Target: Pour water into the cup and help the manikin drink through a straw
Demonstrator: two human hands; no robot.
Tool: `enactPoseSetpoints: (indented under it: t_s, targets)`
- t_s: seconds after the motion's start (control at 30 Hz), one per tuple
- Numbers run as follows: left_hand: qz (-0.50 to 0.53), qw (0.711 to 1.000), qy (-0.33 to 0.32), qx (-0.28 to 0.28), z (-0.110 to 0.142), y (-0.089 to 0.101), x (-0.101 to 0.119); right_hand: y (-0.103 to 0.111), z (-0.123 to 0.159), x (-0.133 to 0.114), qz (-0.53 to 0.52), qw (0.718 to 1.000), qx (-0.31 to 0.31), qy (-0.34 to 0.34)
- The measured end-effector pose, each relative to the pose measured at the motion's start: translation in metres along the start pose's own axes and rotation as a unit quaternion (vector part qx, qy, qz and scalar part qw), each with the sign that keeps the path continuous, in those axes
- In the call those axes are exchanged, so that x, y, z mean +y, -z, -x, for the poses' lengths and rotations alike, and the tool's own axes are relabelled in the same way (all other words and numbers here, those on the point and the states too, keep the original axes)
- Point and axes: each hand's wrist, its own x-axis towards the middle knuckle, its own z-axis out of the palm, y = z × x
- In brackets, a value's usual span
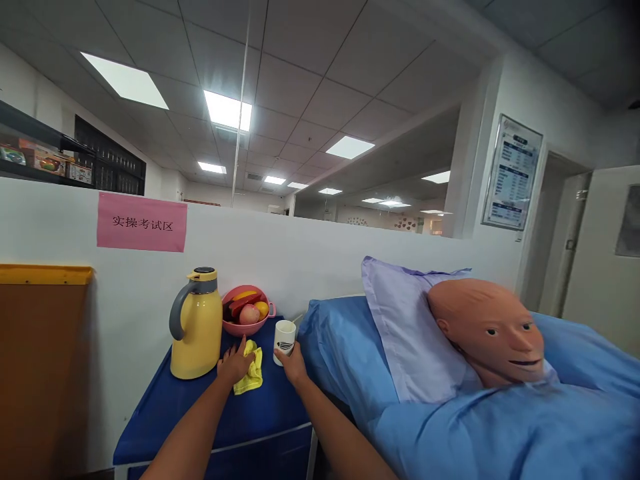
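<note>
My left hand (pixel 235 365) lies on the blue top of a bedside cabinet (pixel 280 407), fingers spread, its thumb side over a crumpled yellow cloth (pixel 254 373). The cloth sticks out to the right of the hand. At the cabinet's right side, my right hand (pixel 295 365) is closed around the lower part of a white cup (pixel 285 333) with a dark print, which stands upright. A yellow thermos jug (pixel 203 333) with a grey handle is to the left of my left hand. Behind the hands sits a pink basket (pixel 250 328) of fruit.
Right of the cabinet is a bed with blue bedding (pixel 345 353). On its lilac pillow (pixel 400 333) rests a mannequin's head (pixel 490 333). A white partition (pixel 300 267) with glass above runs behind. A pink sign (pixel 142 223) and an orange-edged brown panel (pixel 43 360) are at the left.
</note>
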Motion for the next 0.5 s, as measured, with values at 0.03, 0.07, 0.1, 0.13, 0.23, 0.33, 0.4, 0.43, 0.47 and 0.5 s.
enactPoseSetpoints:
  t_s: [0.03,0.07,0.1,0.13,0.23,0.33,0.4,0.43,0.47,0.5]
  targets:
    - [-0.003,1.0,0.0,-0.002,-0.002,-0.001,0.0,0.0,0.001,0.001,0.003,1.0,0.0,0.002]
    - [-0.006,1.0,0.0,-0.004,-0.003,-0.002,-0.001,-0.001,0.001,0.001,0.006,1.0,0.001,0.003]
    - [-0.008,1.0,-0.001,-0.007,-0.005,-0.002,-0.001,-0.001,0.001,0.002,0.01,1.0,0.002,0.004]
    - [-0.01,1.0,-0.002,-0.01,-0.007,-0.002,-0.002,-0.001,0.001,0.002,0.014,1.0,0.003,0.005]
    - [-0.014,1.0,-0.009,-0.021,-0.012,-0.001,-0.004,0.0,0.0,0.003,0.026,1.0,0.008,0.013]
    - [-0.011,0.999,-0.026,-0.026,-0.014,0.001,-0.008,0.001,-0.002,0.004,0.04,0.999,0.017,0.02]
    - [-0.004,0.999,-0.044,-0.026,-0.013,0.002,-0.012,0.003,-0.002,0.006,0.047,0.998,0.018,0.022]
    - [0.001,0.998,-0.055,-0.024,-0.012,0.003,-0.015,0.004,-0.003,0.007,0.049,0.998,0.016,0.023]
    - [0.008,0.998,-0.067,-0.02,-0.009,0.003,-0.017,0.005,-0.003,0.008,0.05,0.998,0.012,0.024]
    - [0.015,0.997,-0.078,-0.016,-0.006,0.002,-0.02,0.006,-0.003,0.008,0.051,0.998,0.006,0.025]
